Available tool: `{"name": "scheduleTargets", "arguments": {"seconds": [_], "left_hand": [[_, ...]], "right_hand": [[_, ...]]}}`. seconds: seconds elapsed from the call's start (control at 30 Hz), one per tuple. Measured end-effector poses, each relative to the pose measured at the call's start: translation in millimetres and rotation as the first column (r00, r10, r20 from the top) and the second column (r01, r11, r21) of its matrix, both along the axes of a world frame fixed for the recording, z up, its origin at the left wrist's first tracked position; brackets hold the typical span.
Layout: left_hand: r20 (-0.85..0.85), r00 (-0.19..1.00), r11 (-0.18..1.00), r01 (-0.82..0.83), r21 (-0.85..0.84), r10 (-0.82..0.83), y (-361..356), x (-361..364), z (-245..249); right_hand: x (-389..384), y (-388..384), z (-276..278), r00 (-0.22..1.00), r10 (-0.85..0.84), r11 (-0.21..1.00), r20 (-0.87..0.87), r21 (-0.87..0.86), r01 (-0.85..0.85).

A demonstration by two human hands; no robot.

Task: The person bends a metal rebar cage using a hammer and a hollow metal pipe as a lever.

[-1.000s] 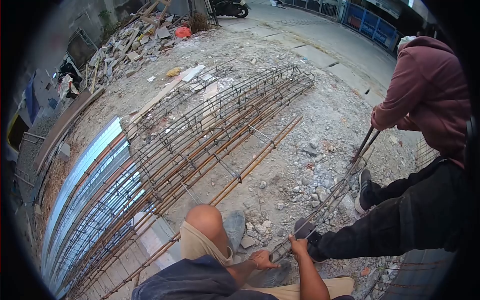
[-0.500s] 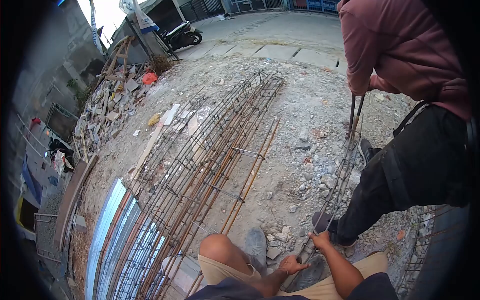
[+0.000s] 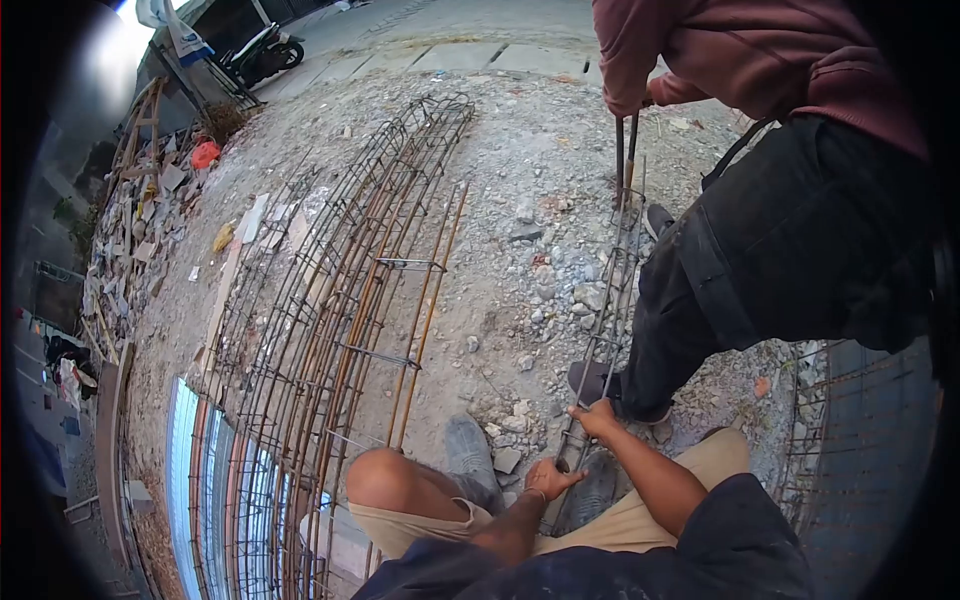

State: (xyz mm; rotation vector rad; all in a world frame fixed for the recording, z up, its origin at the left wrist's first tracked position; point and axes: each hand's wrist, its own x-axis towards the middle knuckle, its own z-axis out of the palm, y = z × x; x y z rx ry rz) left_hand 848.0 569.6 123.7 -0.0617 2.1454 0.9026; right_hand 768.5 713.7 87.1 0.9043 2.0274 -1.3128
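Observation:
A narrow rebar cage (image 3: 600, 345) made of thin steel bars and ties runs from between my shoes towards a co-worker. My right hand (image 3: 597, 420) is closed round one of its bars, near the co-worker's shoe. Lower and to the left, my left hand (image 3: 552, 479) grips the same cage, its thumb stretched across the bars. The co-worker in a maroon hoodie (image 3: 740, 60) bends over the far end. Both of that person's hands are on a tool with two long dark handles (image 3: 627, 150); its jaws are hard to make out at the cage.
Larger rebar cages (image 3: 350, 270) lie on the ground to my left, partly over corrugated metal sheets (image 3: 184, 450). Rubble and debris (image 3: 145, 215) line the left wall. A motorbike (image 3: 265, 55) stands at the back. More steel mesh (image 3: 860, 450) is at right.
My view has turned to the right, so the scene sits further left in the picture. Both my hands stay on the narrow cage, and the co-worker keeps hold of the long-handled tool.

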Motion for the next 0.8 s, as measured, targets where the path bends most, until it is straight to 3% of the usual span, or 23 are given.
{"name": "scheduleTargets", "arguments": {"seconds": [0.1,0.17,0.47,0.57,0.7,0.8], "left_hand": [[-0.052,0.998,1.0,-0.021,0.009,0.022,-2.1,3.9,-8.9],[0.007,1.0,1.0,-0.01,0.021,0.009,-1.5,1.4,-6.9],[0.0,1.0,1.0,-0.001,0.022,0.001,-2.8,-0.2,-0.8],[-0.012,1.0,1.0,-0.006,0.019,0.006,-3.2,1.1,-6.8],[-0.01,1.0,1.0,-0.02,0.001,0.02,-3.1,-0.2,-2.7],[0.018,1.0,1.0,-0.004,0.022,0.004,-3.8,0.4,-11.9]], "right_hand": [[0.7,-2.7,5.4,0.999,0.009,0.999,0.037,0.045,-0.011],[2.2,-3.9,5.8,0.999,0.0,0.996,-0.041,0.091,0.004],[-2.1,-7.8,28.9,1.0,0.021,0.996,-0.002,0.083,-0.021],[1.4,-3.2,-13.2,0.994,0.084,0.981,-0.069,0.181,-0.07],[0.8,-3.6,-6.5,0.994,0.102,0.979,-0.047,0.18,-0.092],[-2.3,-7.8,20.1,1.0,0.016,0.998,-0.018,0.066,-0.015]]}}
